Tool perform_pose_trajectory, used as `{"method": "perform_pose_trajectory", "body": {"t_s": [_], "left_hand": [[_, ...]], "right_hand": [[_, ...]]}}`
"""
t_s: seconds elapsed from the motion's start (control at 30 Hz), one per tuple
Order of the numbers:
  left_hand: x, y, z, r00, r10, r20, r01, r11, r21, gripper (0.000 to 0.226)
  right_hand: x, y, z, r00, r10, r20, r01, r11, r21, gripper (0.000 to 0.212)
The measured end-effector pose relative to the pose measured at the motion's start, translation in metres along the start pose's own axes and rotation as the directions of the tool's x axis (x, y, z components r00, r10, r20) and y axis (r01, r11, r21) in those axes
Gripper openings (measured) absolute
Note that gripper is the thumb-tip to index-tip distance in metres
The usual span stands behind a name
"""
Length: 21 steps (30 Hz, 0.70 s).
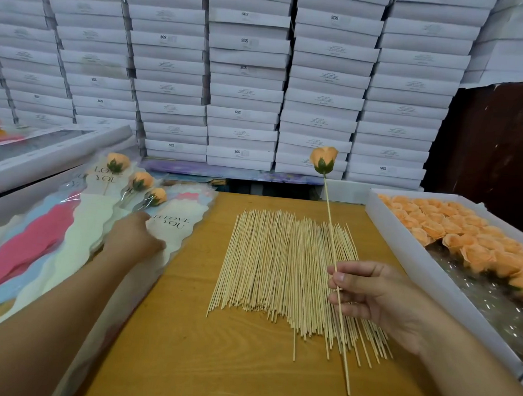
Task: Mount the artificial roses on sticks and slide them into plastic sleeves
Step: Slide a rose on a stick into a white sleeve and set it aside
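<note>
"SGS" on boxes; "I LOVE YOU" on sleeves.

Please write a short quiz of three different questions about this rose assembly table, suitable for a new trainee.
1. True or false: the right hand holds a stick that already carries a rose on its top.
2. Multiple choice: where does the left hand reach? A) the tray of loose roses B) the pile of plastic sleeves C) the bundle of sticks
3. Fill in: the roses already in sleeves lie to the ____ of the bundle of sticks.

Key: 1 true; 2 B; 3 left.
</note>
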State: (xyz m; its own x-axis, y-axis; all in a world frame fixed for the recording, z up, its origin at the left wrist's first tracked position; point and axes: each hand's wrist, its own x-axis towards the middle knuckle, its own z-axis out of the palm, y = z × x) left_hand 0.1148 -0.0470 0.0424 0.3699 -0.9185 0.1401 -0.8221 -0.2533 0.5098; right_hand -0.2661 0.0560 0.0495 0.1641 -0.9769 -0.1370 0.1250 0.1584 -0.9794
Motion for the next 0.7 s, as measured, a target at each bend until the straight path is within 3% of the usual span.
{"method": "perform_pose_trajectory", "body": {"t_s": [0.17,0.27,0.37,0.47,0.57,0.7], "left_hand": [[0.001,0.005,-0.009,0.977,-0.085,0.195,0.152,0.918,-0.365,0.077],[-0.003,0.011,-0.009,0.954,-0.048,0.296,0.196,0.847,-0.494,0.066],[-0.011,0.022,-0.008,0.951,0.014,0.308,0.174,0.799,-0.575,0.043],[-0.026,0.038,-0.009,0.937,0.065,0.344,0.192,0.726,-0.660,0.041],[-0.049,0.055,-0.008,0.885,0.189,0.426,0.259,0.561,-0.786,0.043],[-0.088,0.073,0.007,0.761,0.376,0.529,0.292,0.530,-0.796,0.049]], "right_hand": [[0.000,0.000,0.002,1.000,0.008,0.017,-0.008,1.000,-0.008,0.020],[0.000,0.001,0.003,0.999,0.022,0.029,-0.021,1.000,-0.013,0.018],[-0.001,0.001,0.004,0.999,0.023,0.044,-0.022,1.000,-0.009,0.019],[-0.002,0.001,0.005,0.998,0.013,0.060,-0.012,1.000,-0.017,0.021],[-0.003,0.002,0.007,0.997,0.004,0.074,-0.002,1.000,-0.021,0.020],[-0.002,0.005,0.009,0.997,0.018,0.073,-0.019,1.000,0.009,0.025]]}}
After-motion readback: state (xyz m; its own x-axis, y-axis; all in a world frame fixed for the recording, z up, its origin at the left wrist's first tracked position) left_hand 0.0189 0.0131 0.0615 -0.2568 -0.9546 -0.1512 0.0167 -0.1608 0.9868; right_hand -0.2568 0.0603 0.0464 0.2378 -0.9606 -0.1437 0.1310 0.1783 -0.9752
